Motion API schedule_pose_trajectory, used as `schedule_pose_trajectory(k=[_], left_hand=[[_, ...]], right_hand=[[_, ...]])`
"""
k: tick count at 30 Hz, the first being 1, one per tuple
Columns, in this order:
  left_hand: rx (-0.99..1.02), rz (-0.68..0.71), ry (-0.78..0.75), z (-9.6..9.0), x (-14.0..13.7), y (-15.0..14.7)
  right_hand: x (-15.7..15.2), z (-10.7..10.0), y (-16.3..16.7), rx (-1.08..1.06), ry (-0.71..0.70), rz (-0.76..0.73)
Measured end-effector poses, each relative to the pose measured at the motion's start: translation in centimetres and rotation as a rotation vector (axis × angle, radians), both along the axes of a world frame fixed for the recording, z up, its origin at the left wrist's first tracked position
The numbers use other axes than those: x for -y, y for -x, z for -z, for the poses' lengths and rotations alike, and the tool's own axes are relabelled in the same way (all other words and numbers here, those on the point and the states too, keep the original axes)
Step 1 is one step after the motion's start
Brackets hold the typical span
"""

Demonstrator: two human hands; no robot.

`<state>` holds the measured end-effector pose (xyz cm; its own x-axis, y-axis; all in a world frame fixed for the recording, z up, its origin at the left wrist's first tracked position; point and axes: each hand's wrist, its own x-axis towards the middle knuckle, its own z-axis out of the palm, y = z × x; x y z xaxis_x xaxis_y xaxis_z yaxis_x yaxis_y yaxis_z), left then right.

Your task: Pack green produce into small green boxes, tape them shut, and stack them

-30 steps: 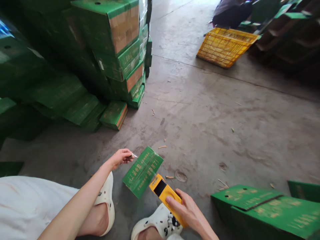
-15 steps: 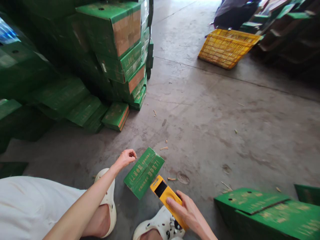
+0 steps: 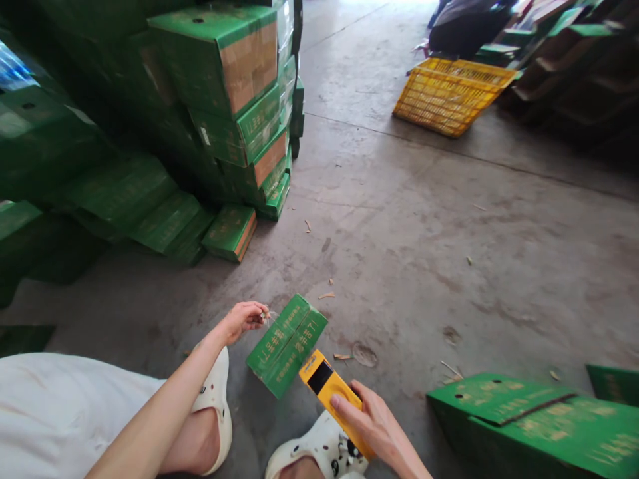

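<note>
A small green cardboard box (image 3: 287, 346) with gold lettering sits tilted in view in front of my feet. My left hand (image 3: 244, 318) is at its upper left side, fingers closed on a thin, clear, crinkled strip (image 3: 270, 315), perhaps tape or plastic, that reaches toward the box's edge. In my right hand (image 3: 367, 416) is a yellow handheld device (image 3: 329, 386) with a dark rectangular window, thumb on its top face. The device's front end is right beside the box's lower right edge; whether they touch I cannot tell.
Stacked green cartons (image 3: 244, 86) rise at the left, with a small carton (image 3: 230, 233) at their foot. A larger green carton (image 3: 539, 426) stands at the lower right. Farther off, a yellow plastic crate (image 3: 449, 100) is tilted near a person (image 3: 464, 26). Scraps litter the concrete floor (image 3: 389, 219).
My left hand has moved slightly left, away from the box, and a clear strip now shows at its fingertips. My right hand and the yellow device hold nearly the same position.
</note>
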<state>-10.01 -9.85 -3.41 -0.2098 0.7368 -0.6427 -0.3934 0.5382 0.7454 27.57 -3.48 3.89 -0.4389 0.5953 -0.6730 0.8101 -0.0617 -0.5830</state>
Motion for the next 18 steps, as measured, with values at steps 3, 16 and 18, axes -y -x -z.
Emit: schedule_pose_trajectory(k=[3,16,18], left_hand=[[0.083,-0.026,0.018,0.0,0.4,0.6],[-0.048,0.096,0.039,1.7,0.3,2.2],[-0.063,0.161,0.034,1.6,0.4,2.6]], right_hand=[[0.0,0.2,-0.1,0.009,-0.002,0.016],[-0.1,-0.5,0.3,0.017,0.005,0.012],[-0.2,-0.5,0.4,0.015,0.010,0.016]])
